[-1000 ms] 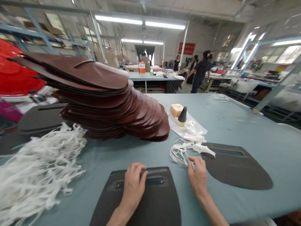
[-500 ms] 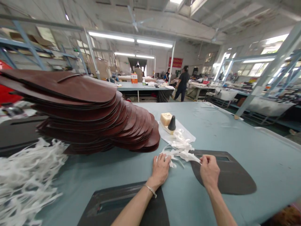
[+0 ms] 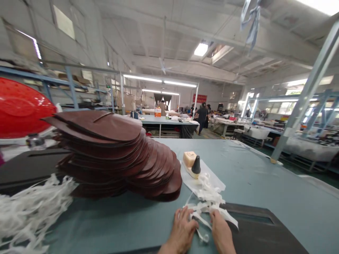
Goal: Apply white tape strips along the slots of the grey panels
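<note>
A tangle of thin white strips lies on the table in front of me. My left hand is on its near left side, fingers bent over the strip ends and thumb close to them. My right hand is closed on strips at the right of the tangle; its fingertips are partly hidden. Beside it lies a dark grey flat panel with a long slot. Past the tangle, a cream block and a black cone-shaped piece stand on a white sheet.
A tall leaning stack of brown leather-like pieces stands at left. More white strips are heaped at the near left, by another dark panel. A red shiny object rises behind. People are farther back.
My right hand has moved left, closer to my left hand, with strips in its fingers. The view has tilted up, so the table sits lower in the picture.
</note>
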A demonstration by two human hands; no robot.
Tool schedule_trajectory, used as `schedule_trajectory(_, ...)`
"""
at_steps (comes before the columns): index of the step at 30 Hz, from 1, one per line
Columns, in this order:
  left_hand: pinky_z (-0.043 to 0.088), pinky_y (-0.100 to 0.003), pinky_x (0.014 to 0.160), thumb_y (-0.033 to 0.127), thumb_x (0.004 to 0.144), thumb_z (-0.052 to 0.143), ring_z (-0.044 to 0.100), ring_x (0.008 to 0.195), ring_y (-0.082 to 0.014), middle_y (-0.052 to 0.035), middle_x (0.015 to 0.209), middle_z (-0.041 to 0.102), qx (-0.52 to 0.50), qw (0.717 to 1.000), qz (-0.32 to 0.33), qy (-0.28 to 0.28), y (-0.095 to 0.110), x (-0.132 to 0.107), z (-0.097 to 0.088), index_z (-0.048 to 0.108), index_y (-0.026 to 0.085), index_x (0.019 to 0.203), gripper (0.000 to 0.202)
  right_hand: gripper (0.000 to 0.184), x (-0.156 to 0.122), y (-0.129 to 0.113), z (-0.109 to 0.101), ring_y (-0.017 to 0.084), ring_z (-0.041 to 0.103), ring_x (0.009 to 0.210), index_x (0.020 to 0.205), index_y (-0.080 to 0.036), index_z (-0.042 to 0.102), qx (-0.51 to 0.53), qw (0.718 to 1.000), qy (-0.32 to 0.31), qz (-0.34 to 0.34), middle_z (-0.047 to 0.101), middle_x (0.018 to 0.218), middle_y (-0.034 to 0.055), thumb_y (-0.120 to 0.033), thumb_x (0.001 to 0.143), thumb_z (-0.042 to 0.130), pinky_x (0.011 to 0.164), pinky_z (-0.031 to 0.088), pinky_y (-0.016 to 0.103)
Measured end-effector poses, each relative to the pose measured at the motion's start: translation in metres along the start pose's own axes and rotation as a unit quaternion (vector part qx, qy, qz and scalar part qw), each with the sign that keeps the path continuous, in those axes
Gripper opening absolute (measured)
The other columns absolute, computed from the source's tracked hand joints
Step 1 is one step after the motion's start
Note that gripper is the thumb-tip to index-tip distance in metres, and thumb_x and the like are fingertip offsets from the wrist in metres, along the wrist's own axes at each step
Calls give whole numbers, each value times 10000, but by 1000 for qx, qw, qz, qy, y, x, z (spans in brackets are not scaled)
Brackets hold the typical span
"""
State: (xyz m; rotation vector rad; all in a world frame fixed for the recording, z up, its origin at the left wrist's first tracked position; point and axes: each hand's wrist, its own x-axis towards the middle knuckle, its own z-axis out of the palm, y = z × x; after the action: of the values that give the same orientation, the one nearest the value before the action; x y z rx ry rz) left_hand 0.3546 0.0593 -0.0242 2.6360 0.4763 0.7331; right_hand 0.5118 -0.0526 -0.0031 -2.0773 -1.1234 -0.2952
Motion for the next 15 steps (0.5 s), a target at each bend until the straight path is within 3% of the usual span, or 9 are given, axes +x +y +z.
schedule_trajectory(4, 246, -476, 1108, 234, 914, 454, 373, 1309, -232, -9, 1303, 532, -5, 1000, -14, 18, 1, 11, 5, 656, 287, 917, 208, 216, 9, 10, -14, 181, 565, 531, 751, -240, 483, -29, 999, -19, 25, 565, 592, 4, -277, 884, 317, 527, 396, 271)
schedule_trajectory(9, 274, -511, 1086, 259, 888, 497, 389, 1308, -270, -4, 1325, 532, 3, 1000, -4, -6, 3, 10, 9, 644, 313, 971, 177, 175, 2, 4, 17, 238, 640, 800, 822, -236, 571, -12, 996, -53, -72, 670, 824, 75, -278, 814, 401, 700, 475, 325)
schedule_trajectory(12, 268, -517, 1093, 264, 872, 522, 398, 1307, -273, -14, 1348, 516, 8, 1000, 4, -15, -2, 7, 10, 637, 311, 996, 176, 223, 2, 1, 27, 226, 640, 658, 734, -253, 550, -31, 996, -65, -56, 660, 689, 52, -260, 832, 349, 598, 457, 305)
schedule_trajectory(15, 243, -527, 1099, 238, 873, 507, 380, 1319, -270, -22, 1377, 491, 11, 1000, 0, -18, -5, 10, 11, 633, 298, 1004, 191, 254, 9, -1, 8, 211, 631, 576, 753, -266, 558, -41, 997, -47, -37, 645, 620, 33, -265, 850, 324, 526, 414, 286)
